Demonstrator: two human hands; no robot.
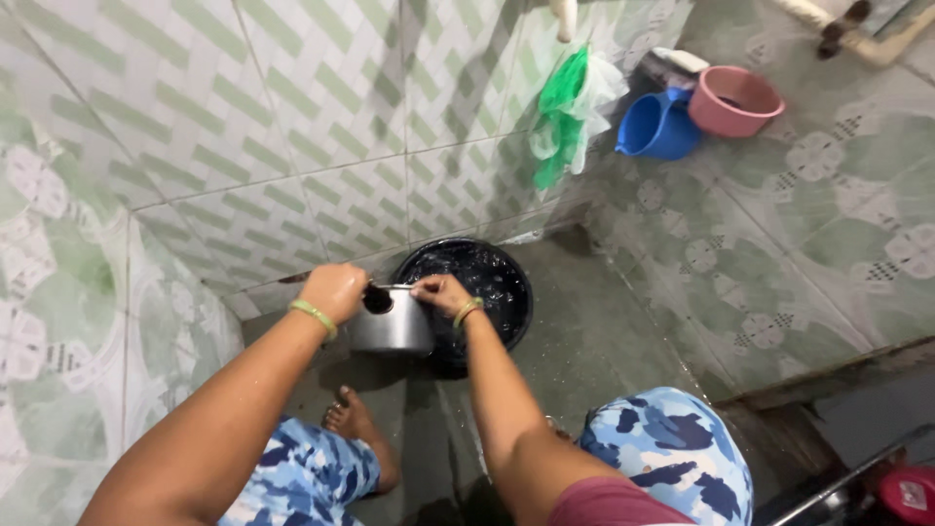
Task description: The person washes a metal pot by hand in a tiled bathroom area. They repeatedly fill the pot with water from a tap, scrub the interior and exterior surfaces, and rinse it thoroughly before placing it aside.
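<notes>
I hold a shiny steel pot (394,329) over the wet floor, right beside a black basin (495,284) of water. My left hand (334,289) grips the pot's left rim and covers part of its opening. My right hand (441,293) pinches the right rim, next to the basin's edge. Both wrists wear green bangles. The inside of the pot is dark and mostly hidden.
A tiled wall (292,127) rises behind the basin. Green and clear plastic bags (568,112) hang on it. A blue jug (658,127) and a pink tub (735,100) sit on the floor at the back right. My bare foot (353,417) rests below the pot.
</notes>
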